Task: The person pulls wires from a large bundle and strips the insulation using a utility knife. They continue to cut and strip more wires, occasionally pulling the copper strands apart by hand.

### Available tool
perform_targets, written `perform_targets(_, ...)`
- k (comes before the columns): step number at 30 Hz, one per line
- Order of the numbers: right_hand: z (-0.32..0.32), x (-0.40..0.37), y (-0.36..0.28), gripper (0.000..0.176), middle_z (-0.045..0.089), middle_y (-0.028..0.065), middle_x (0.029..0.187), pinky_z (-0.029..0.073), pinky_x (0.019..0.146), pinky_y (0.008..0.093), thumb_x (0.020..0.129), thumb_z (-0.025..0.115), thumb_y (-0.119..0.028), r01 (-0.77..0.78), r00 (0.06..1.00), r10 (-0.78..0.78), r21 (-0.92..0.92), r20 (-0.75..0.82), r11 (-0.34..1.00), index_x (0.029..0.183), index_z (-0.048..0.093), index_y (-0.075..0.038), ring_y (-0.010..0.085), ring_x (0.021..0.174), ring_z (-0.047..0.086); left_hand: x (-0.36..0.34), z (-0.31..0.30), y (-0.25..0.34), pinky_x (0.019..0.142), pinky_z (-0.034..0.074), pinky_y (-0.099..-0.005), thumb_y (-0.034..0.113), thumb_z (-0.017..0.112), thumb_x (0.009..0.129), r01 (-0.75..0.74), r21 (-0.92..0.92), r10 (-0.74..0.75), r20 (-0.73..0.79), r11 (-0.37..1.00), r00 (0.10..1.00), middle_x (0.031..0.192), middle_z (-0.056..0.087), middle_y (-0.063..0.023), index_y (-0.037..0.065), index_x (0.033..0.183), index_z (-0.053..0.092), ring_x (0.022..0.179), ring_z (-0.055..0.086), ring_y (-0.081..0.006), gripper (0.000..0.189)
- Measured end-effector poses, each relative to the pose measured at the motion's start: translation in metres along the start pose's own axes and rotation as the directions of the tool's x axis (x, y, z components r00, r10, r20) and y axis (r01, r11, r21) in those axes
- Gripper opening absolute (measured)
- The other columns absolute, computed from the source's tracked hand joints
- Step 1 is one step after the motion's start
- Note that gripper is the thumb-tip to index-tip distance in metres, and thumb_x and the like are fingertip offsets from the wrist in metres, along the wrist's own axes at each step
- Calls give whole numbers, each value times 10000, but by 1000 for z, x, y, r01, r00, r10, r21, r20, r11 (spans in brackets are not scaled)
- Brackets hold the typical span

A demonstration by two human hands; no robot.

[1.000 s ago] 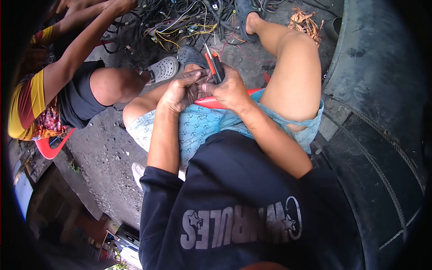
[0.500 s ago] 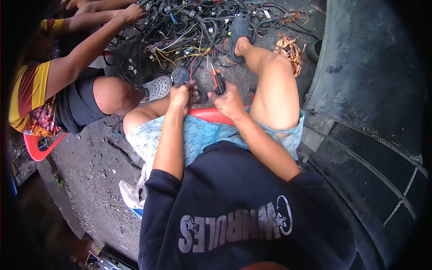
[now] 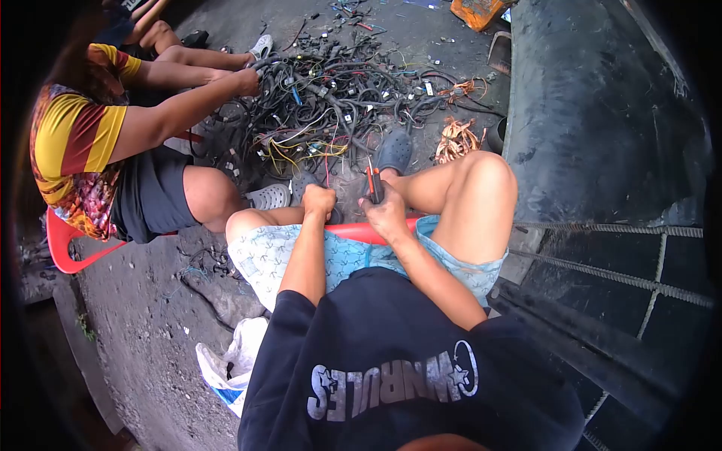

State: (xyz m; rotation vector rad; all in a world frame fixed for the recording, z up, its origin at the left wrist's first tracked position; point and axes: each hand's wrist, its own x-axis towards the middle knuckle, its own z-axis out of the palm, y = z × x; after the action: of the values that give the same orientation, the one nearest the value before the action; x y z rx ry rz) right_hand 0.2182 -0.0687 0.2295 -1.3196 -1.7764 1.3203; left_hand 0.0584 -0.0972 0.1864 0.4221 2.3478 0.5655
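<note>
My left hand (image 3: 320, 201) is closed in front of the red chair seat (image 3: 358, 232), its fingers wrapped round a thin red wire (image 3: 326, 171) whose end sticks up past the knuckles. Just to its right, my right hand (image 3: 388, 213) grips a utility knife (image 3: 375, 183) with an orange and black handle. The blade points up and away from me, toward the heap of wiring. A small gap separates the two hands, and the knife is apart from the wire.
A tangled heap of black wiring harnesses (image 3: 331, 94) with connectors lies ahead. Stripped copper-coloured strands (image 3: 456, 140) sit right of my foot. A co-worker (image 3: 83, 158) sits on a red chair at left, reaching into the heap. A white bag (image 3: 242, 349) lies by my left side; dark sheeting (image 3: 602, 113) stands at right.
The view has tilted up, so the hands and heap sit lower and more of the ground beyond shows. My left hand has turned its knuckles upward; both hands keep their hold.
</note>
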Motion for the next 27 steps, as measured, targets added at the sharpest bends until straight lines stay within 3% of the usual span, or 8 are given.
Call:
perform_targets(5, 1, 0, -3, 196, 565, 81, 644, 454, 580, 323, 690, 682, -85, 5, 999, -3, 40, -42, 999, 812, 544, -17, 181, 579, 545, -6, 4, -1, 575, 528, -371, 149, 581, 690, -168, 171, 172, -10, 971, 985, 790, 654, -250, -96, 799, 648, 648, 672, -285, 277)
perform_targets(6, 4, -2, -2, 200, 573, 90, 655, 457, 587, 329, 690, 680, -84, 17, 999, -16, 15, -44, 1000, 817, 542, -15, 194, 589, 554, -7, 1, 3, 616, 529, -375, 123, 573, 673, -53, 118, 42, 97, 992, 994, 784, 649, -264, -106, 787, 642, 684, 674, -302, 265)
perform_targets(8, 11, -1, -6, 229, 594, 115, 685, 465, 609, 348, 692, 675, -83, 1, 1000, 0, 23, -14, 1000, 867, 551, -3, 230, 615, 581, 4, 10, -6, 732, 517, -379, 114, 573, 669, -93, 68, 92, 16, 993, 996, 822, 635, -298, -117, 769, 635, 834, 662, -342, 259)
perform_targets(12, 26, 3, -7, 277, 605, 128, 701, 472, 623, 355, 695, 669, -85, 61, 998, -61, 60, 0, 996, 935, 570, 13, 240, 635, 596, 39, 30, -36, 707, 515, -390, 106, 576, 668, -53, -10, 53, 34, 999, 998, 807, 638, -289, -134, 742, 621, 796, 665, -341, 256)
perform_targets(14, 32, 3, -8, 267, 611, 140, 712, 476, 631, 361, 692, 668, -85, -18, 997, 9, 116, 78, 993, 921, 573, 15, 250, 650, 606, 4, 3, -4, 633, 511, -386, 104, 557, 668, 17, -93, -7, 100, 996, 995, 746, 644, -237, -128, 708, 618, 690, 656, -310, 243)
perform_targets(18, 54, -4, -28, 219, 612, 151, 733, 480, 651, 361, 701, 661, -106, -126, 978, 110, 79, 180, 989, 876, 571, -10, 277, 681, 614, 54, 36, -61, 593, 468, -377, 155, 564, 692, 23, -259, -4, 74, 966, 997, 697, 634, -163, -90, 721, 626, 641, 616, -228, 254)
perform_targets(21, 60, -10, -38, 314, 619, 184, 790, 481, 674, 387, 720, 626, -108, -14, 977, -15, 134, 211, 991, 1017, 567, -26, 324, 748, 628, 109, 62, -117, 589, 450, -381, 223, 621, 695, -442, -280, 479, 79, 852, 874, 696, 630, -140, -62, 755, 629, 647, 595, -200, 291)
perform_targets(27, 55, -9, -41, 325, 618, 200, 807, 482, 687, 399, 736, 600, -114, -78, 977, 53, 117, 205, 990, 1048, 564, -32, 352, 774, 623, 101, 60, -101, 607, 450, -388, 234, 569, 740, -386, -282, 435, 132, 878, 891, 669, 600, -141, -22, 740, 600, 656, 588, -217, 258)
